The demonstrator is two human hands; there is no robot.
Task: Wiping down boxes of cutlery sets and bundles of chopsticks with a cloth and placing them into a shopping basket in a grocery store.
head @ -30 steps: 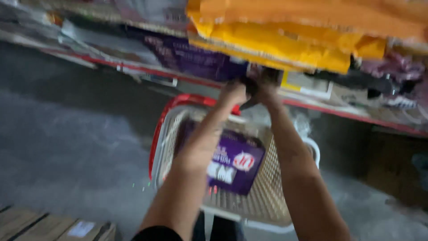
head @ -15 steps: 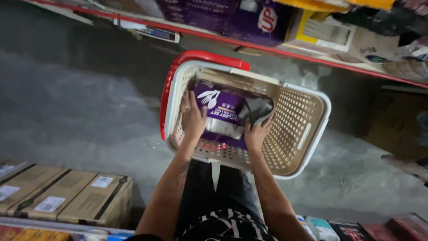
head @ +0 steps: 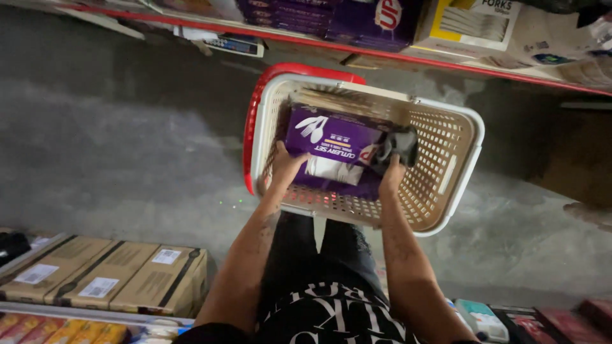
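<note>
A beige plastic shopping basket (head: 456, 172) with a red handle (head: 255, 121) sits on the grey floor in front of me. Inside it lies a purple box (head: 335, 143) of plastic cutlery, with a small black packet (head: 398, 145) at its right end. My left hand (head: 285, 167) presses on the box's near left corner. On the right, my right hand (head: 390, 179) grips the box's near right edge, just below the black packet. Both forearms reach down into the basket.
A red-edged shelf (head: 446, 64) ahead holds purple boxes (head: 376, 19) and a yellow-and-white box (head: 465, 25). Behind me at lower left lie brown cardboard cartons (head: 108, 274) on a low shelf. Small coloured packs (head: 542, 322) sit at lower right.
My hands came down from the shelf and brought a purple cutlery box into the basket. They now rest on it there.
</note>
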